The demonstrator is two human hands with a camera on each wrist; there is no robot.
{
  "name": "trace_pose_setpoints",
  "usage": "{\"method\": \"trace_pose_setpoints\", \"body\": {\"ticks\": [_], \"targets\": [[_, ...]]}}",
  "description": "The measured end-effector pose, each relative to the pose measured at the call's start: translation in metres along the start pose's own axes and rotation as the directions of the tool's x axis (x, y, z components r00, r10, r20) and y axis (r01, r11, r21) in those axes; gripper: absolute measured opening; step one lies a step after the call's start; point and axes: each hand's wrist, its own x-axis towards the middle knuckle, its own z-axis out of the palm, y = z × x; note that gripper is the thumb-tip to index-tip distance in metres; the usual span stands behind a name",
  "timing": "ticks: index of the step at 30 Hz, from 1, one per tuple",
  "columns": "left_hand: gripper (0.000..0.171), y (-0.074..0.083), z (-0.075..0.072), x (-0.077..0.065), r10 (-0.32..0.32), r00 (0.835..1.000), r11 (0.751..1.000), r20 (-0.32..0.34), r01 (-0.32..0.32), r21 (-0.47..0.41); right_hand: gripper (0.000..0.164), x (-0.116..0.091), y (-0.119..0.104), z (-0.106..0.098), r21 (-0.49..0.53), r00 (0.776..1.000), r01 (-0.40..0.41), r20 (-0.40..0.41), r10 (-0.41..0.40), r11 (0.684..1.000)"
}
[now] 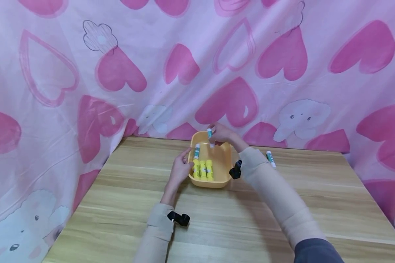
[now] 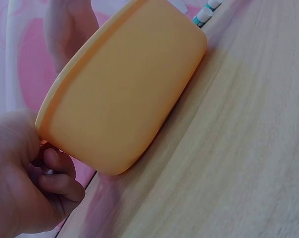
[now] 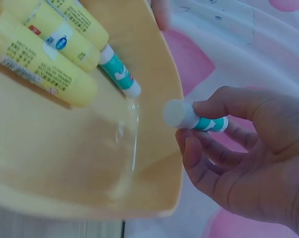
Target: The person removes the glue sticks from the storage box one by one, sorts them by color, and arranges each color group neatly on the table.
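Observation:
A shallow orange-yellow plastic bin (image 1: 220, 183) stands on the table. My left hand (image 1: 180, 168) grips its left rim, thumb on the inner side and fingers curled outside in the left wrist view. My right hand (image 1: 221, 133) pinches a small white-and-green glue stick (image 3: 181, 114) between thumb and fingers, over the bin's far end. Inside lie three yellow tubes (image 3: 45, 62) with printed labels, side by side at the near left. Another white-and-green glue stick (image 3: 119, 72) lies beyond them, end to end with the leftmost tube along the left wall.
Right of the bin, a white-and-green glue stick (image 1: 270, 159) lies on the wooden table (image 1: 135, 171), with a white end of another partly hidden by the right sleeve. A pink heart-patterned cloth (image 1: 184, 98) hangs right behind the table and along its sides.

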Motion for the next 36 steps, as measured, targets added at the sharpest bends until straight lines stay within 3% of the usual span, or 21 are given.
{"method": "trace_pose_setpoints", "body": {"ticks": [4, 12, 18, 36], "targets": [[0.071, -0.001, 0.000, 0.002, -0.002, 1.000, 1.000, -0.002, 0.002, 0.004, 0.062, -0.006, 0.000, -0.008, -0.036, 1.000, 0.012, 0.004, -0.012, 0.999], [0.070, 0.000, -0.002, 0.003, -0.014, 1.000, 1.000, -0.004, 0.014, 0.010, 0.068, -0.014, 0.007, -0.025, 0.025, 1.000, 0.017, -0.001, -0.017, 1.000], [0.070, 0.000, -0.002, 0.005, -0.019, 1.000, 1.000, -0.001, 0.019, 0.000, 0.067, -0.025, 0.011, -0.034, -0.007, 1.000, 0.012, -0.027, -0.013, 1.000], [0.071, 0.002, -0.004, 0.004, -0.018, 1.000, 1.000, 0.001, 0.018, -0.011, 0.061, -0.052, 0.046, -0.070, 0.018, 0.998, -0.011, -0.067, 0.012, 1.000]]}}
